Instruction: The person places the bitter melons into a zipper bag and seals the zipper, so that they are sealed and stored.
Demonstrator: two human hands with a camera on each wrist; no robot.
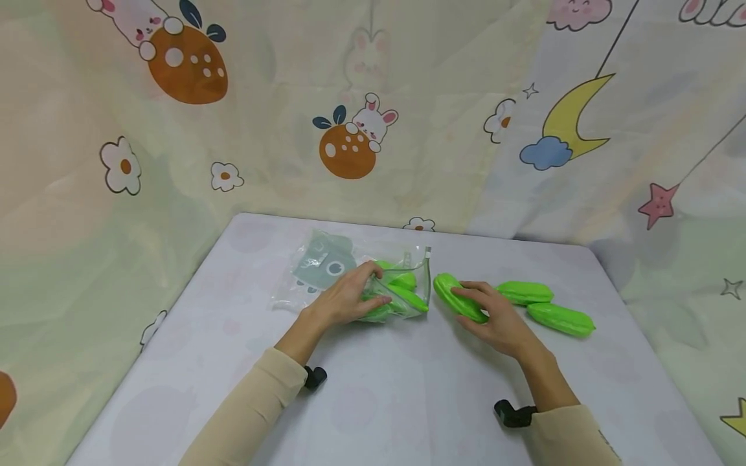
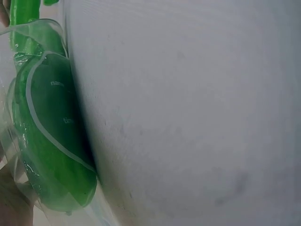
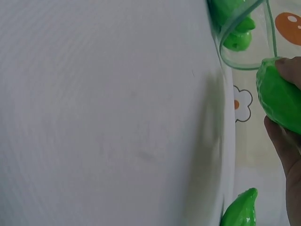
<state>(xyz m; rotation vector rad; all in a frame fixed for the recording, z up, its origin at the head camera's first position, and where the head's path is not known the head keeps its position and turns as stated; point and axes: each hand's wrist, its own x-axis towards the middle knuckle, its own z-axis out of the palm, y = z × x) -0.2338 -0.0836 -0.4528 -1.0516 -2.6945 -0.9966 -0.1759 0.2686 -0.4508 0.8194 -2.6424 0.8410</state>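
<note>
A clear zip bag (image 1: 317, 262) with a grey-green cartoon print lies on its side, its mouth held wide towards the right. Several bright green bitter melons (image 1: 410, 299) show inside it, and one shows through the plastic (image 2: 56, 141) in the left wrist view. My left hand (image 1: 350, 294) grips the upper edge of the bag near its mouth. Just right of that mouth, my right hand (image 1: 489, 317) holds another bitter melon (image 1: 449, 291) between thumb and fingers, tilted and apart from the bag. The right wrist view shows this bitter melon (image 3: 280, 96) beside the bag's rim (image 3: 225, 59).
Two more bitter melons, one behind (image 1: 524, 292) and one in front (image 1: 562, 320), lie on the table to the right of my right hand. The white-covered table (image 1: 384, 401) ends at a patterned cloth backdrop (image 1: 280, 129). Dark wrist devices (image 1: 513, 414) sit by both sleeves.
</note>
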